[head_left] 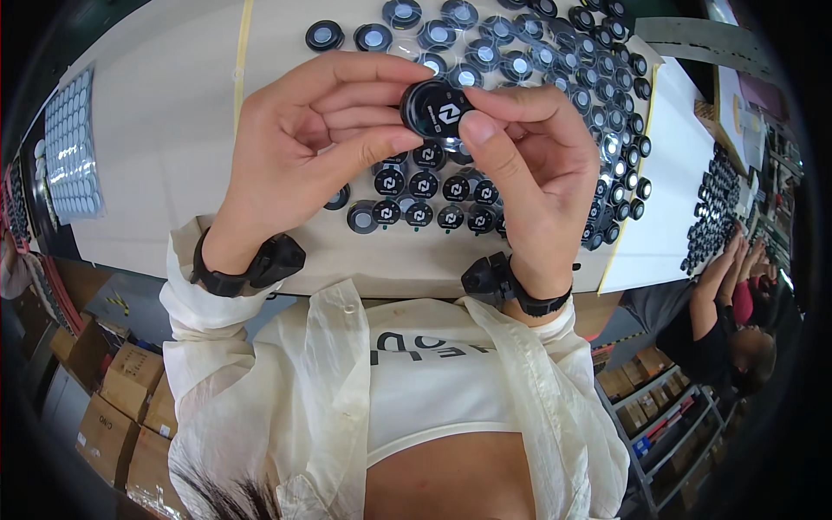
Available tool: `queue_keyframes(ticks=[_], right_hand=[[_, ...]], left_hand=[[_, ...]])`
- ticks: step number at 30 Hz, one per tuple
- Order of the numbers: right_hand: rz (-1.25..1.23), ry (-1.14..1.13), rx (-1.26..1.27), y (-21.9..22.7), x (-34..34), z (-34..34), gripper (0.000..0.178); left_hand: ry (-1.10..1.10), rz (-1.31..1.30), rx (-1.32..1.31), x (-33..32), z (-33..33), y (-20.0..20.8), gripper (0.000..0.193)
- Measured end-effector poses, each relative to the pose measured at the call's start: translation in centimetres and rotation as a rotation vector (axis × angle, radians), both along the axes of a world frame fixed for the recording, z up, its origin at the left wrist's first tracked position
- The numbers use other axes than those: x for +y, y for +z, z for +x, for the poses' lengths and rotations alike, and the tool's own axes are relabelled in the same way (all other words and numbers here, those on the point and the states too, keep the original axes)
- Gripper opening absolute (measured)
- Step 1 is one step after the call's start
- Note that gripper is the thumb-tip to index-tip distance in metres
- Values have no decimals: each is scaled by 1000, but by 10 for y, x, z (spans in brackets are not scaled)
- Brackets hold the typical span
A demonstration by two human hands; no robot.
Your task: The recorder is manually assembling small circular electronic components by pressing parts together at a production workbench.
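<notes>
Above the table, both hands hold a round black puck-shaped item (431, 111) with a white emblem on its upper face. My left hand (290, 143) grips its left edge between thumb and forefinger, the other fingers curved behind. On the right edge, my right hand (548, 156) pinches it with thumb and fingertips. Beneath the hands stand rows of similar black pucks (423, 185) with white emblems facing up. Farther back and to the right lie many dark pucks with pale round centres (484, 54). The hands partly hide some of these.
At the table's left end lies a plastic-wrapped sheet of pale round pieces (74, 143). Yellow tape (243, 61) crosses the pale tabletop (165, 173). Cardboard boxes (130, 381) stand below left. To the right, another person (715, 321) works at a table with more dark pucks (715, 208).
</notes>
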State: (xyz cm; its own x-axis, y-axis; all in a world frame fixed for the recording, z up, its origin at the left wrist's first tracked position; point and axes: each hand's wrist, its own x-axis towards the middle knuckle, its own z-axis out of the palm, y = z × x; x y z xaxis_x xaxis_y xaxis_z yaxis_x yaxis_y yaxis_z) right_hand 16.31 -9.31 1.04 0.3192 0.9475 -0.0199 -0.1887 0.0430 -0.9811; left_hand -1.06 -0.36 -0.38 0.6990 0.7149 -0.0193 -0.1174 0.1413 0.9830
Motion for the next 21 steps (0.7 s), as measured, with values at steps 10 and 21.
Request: queue_keyframes(ticks=[10,21], right_hand=[[7,-56,-13,-4,2,-6,14],[31,-54,-104,-10,3,-6,13]], left_hand=[[90,5,-61,-5,2,-2,37],[130,137,21,-7,5,1,40]])
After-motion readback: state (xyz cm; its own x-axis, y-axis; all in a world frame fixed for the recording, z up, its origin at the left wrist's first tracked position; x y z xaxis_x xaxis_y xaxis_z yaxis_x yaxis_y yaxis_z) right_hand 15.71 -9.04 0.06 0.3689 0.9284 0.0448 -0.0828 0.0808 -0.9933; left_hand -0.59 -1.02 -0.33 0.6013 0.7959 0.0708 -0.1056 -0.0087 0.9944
